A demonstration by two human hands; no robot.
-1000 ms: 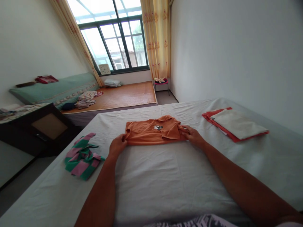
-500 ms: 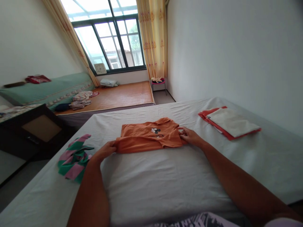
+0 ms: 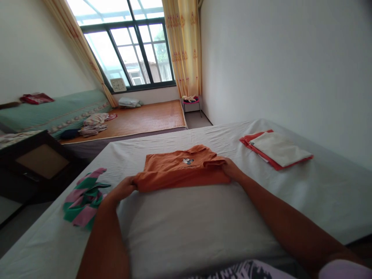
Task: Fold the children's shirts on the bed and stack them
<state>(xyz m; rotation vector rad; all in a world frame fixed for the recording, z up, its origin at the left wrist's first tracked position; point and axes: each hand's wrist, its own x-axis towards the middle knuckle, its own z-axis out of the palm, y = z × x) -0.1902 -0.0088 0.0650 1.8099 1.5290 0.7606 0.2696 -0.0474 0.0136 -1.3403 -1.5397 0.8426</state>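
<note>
An orange shirt (image 3: 180,170) with a small cartoon print lies folded into a wide band on the white bed sheet (image 3: 203,224). My left hand (image 3: 123,188) pinches its near left corner. My right hand (image 3: 231,170) grips its right end, with the fingers tucked under the cloth. The near edge of the shirt is slightly raised between the two hands.
A crumpled green and pink striped garment (image 3: 84,195) lies on the bed's left side. A folded stack of red and cream cloth (image 3: 276,149) sits at the right near the wall. A dark cabinet (image 3: 35,162) stands left of the bed. Beyond are another bed and a window.
Both hands have drawn the shirt's near edge toward me and lifted it a little. My left hand slid left and nearer, and my right fingers went under the cloth.
</note>
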